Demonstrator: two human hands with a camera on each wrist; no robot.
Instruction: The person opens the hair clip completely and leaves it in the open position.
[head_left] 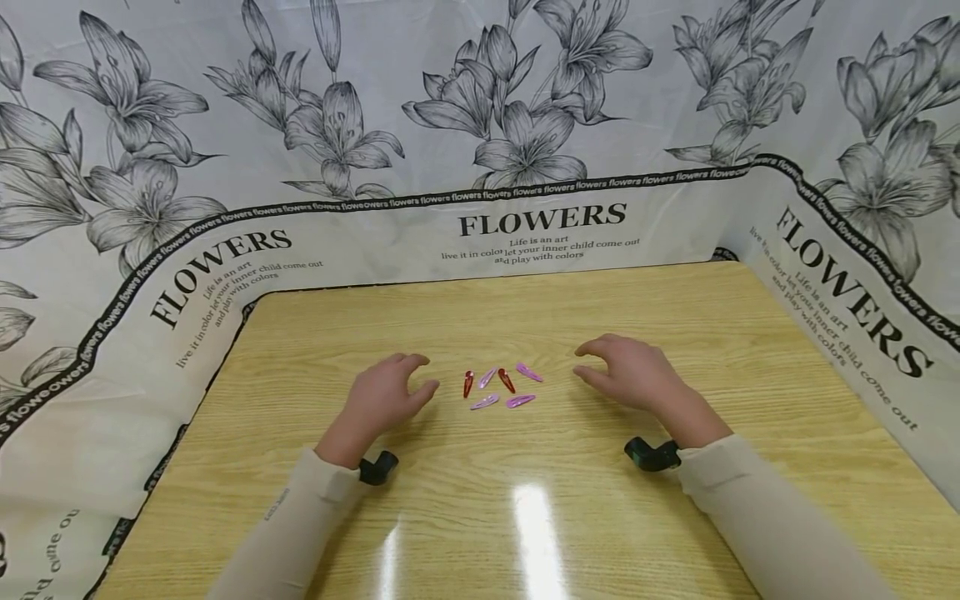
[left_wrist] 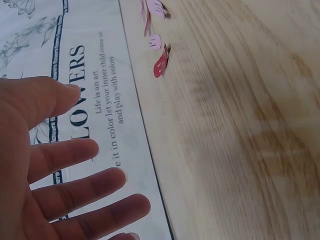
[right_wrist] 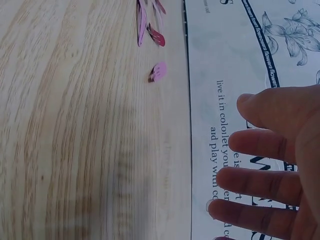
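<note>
Several snap hair clips lie loosely grouped on the wooden table (head_left: 465, 517), between the two hands. Two are red: a left red clip (head_left: 468, 384) and a right red clip (head_left: 507, 381). The others are pink or lilac, among them a pink clip (head_left: 528, 372) at the upper right, another pink clip (head_left: 521, 401) below it, and a lilac clip (head_left: 484, 402) at the lower left. My left hand (head_left: 386, 392) hovers left of the group, fingers spread and relaxed, holding nothing. On the other side my right hand (head_left: 626, 372) is likewise relaxed and holds nothing.
A white curtain (head_left: 420, 237) printed with flowers and lettering borders the table at the back and both sides. Black wrist mounts (head_left: 651, 454) sit at both cuffs. Light reflects off the tabletop near the front.
</note>
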